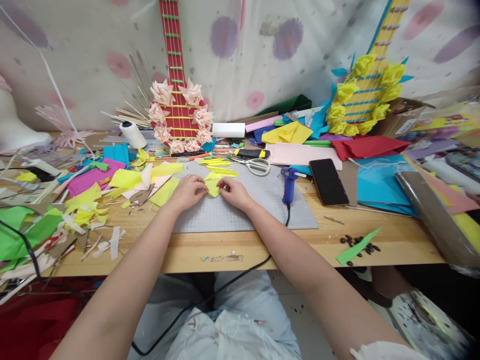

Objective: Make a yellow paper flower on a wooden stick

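A small yellow paper piece (212, 185) is pinched between my two hands above the grey cutting mat (240, 215). My left hand (190, 192) grips its left edge with closed fingertips. On the opposite edge, my right hand (234, 192) holds it the same way. Just behind lie several narrow yellow paper strips (221, 170). Scissors (257, 166) with pale handles rest on the mat to the right, near a black and yellow cutter (252, 153). A blue glue gun (288, 184) stands at the mat's right side.
Paper scraps (88, 202) cover the table's left part. At the back stand a red paper guitar (177, 115) with pink flowers and a yellow one (362, 100). A phone (329, 182), blue sheets (378, 185) and dark seeds (350, 242) lie right. A black cord (240, 274) crosses the table's front edge.
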`<state>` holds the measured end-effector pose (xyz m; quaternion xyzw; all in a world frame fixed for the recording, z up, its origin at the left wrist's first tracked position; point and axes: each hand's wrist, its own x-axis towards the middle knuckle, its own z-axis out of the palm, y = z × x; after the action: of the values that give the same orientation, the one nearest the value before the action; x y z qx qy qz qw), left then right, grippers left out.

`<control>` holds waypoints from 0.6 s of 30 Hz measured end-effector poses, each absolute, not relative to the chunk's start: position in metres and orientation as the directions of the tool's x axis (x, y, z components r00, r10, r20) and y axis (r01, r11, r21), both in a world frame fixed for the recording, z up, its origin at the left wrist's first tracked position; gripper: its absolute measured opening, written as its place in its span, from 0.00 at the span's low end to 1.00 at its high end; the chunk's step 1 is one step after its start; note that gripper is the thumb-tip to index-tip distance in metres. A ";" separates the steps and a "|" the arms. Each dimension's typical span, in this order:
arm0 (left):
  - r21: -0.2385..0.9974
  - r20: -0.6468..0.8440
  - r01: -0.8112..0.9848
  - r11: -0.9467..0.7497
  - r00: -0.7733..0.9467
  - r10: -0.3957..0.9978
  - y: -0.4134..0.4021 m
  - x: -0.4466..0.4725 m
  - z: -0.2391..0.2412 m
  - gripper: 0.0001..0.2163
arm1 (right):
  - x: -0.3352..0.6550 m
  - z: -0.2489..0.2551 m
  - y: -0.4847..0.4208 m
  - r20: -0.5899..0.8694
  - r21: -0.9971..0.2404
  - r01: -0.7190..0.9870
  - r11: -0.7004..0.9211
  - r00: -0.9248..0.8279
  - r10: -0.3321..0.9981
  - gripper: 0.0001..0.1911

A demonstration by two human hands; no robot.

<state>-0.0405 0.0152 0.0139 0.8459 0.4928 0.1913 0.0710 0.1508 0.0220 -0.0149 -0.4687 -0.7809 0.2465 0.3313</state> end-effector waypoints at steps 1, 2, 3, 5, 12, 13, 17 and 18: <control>0.301 0.247 0.806 -0.510 0.451 0.858 0.015 -0.039 0.015 0.08 | 0.151 -0.015 0.022 0.269 -0.696 0.576 0.428 -0.344 0.900 0.10; 0.296 0.241 0.805 -0.515 0.459 0.855 0.015 -0.038 0.016 0.08 | 0.151 -0.015 0.021 0.252 -0.694 0.587 0.417 -0.344 0.905 0.11; 0.293 0.235 0.804 -0.518 0.465 0.854 0.015 -0.036 0.017 0.08 | 0.151 -0.015 0.021 0.237 -0.690 0.599 0.406 -0.342 0.909 0.11; 0.292 0.219 0.807 -0.513 0.466 0.857 0.015 -0.033 0.017 0.09 | 0.150 -0.014 0.020 0.208 -0.682 0.624 0.383 -0.336 0.919 0.11; 0.296 0.186 0.895 -0.333 0.288 0.939 0.020 -0.021 0.007 0.09 | 0.142 -0.008 0.014 0.185 -0.643 0.687 0.338 -0.290 0.939 0.13; 0.304 0.176 0.904 -0.300 0.257 0.950 0.020 -0.019 0.006 0.09 | 0.141 -0.007 0.013 0.188 -0.628 0.702 0.338 -0.284 0.940 0.13; 0.348 0.149 0.918 -0.188 0.144 0.978 0.020 -0.014 0.002 0.11 | 0.137 -0.006 0.010 0.181 -0.576 0.754 0.317 -0.260 0.948 0.12; 0.358 0.151 0.919 -0.166 0.118 0.981 0.019 -0.012 0.001 0.11 | 0.136 -0.005 0.009 0.180 -0.570 0.760 0.313 -0.256 0.950 0.12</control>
<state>-0.0124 0.0194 0.0015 0.7425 0.6398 0.1779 0.0881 0.1360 0.0092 -0.0055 -0.5551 -0.7699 0.1882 0.2524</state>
